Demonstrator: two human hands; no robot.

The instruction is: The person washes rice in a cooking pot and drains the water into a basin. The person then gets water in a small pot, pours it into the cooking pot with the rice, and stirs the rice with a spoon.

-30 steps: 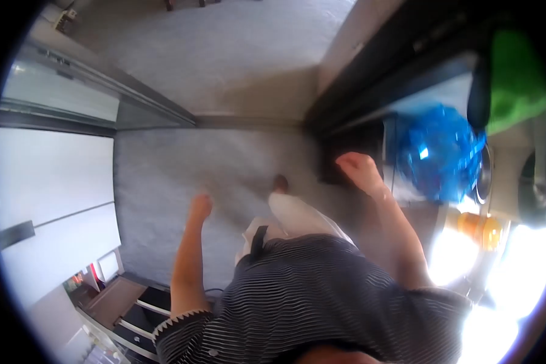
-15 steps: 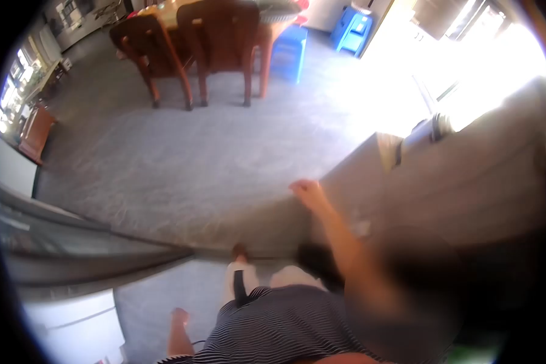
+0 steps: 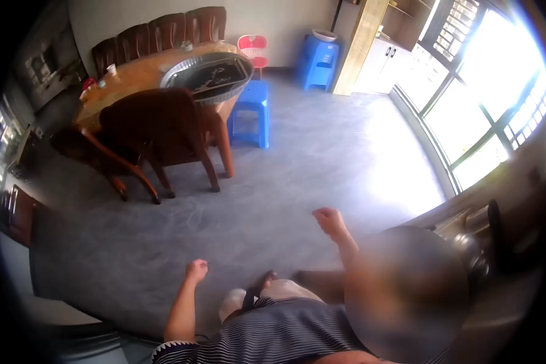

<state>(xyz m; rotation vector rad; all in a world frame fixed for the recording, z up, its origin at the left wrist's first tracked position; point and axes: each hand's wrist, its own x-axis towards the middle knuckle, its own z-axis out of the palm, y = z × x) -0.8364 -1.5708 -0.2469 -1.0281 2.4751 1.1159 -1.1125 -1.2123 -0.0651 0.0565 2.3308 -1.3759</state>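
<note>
My left hand point(image 3: 196, 270) is held out low in front of my striped shirt point(image 3: 273, 333), its fingers curled in a loose fist with nothing visible in them. Farther forward and to the right, my right hand point(image 3: 332, 223) hangs over the grey floor point(image 3: 273, 194). Its fingers are bent and pressed together, and no object shows in it. Neither hand touches anything; the wooden chair point(image 3: 151, 127) stands well ahead of them. A round blurred patch hides most of my right forearm and upper arm.
A wooden table point(image 3: 136, 79) bears a large metal-rimmed tray point(image 3: 247, 73). Beside it are a blue stool point(image 3: 252, 97) and a small red chair point(image 3: 253, 48). Blue stacked stools point(image 3: 321, 60) stand at the wall. Tall windows point(image 3: 467, 115) line the right, above metal pots point(image 3: 467, 249).
I have walked forward through a doorway into the room, and the view has swung right. My left hand has swung up and forward; my right hand has dropped slightly lower in view.
</note>
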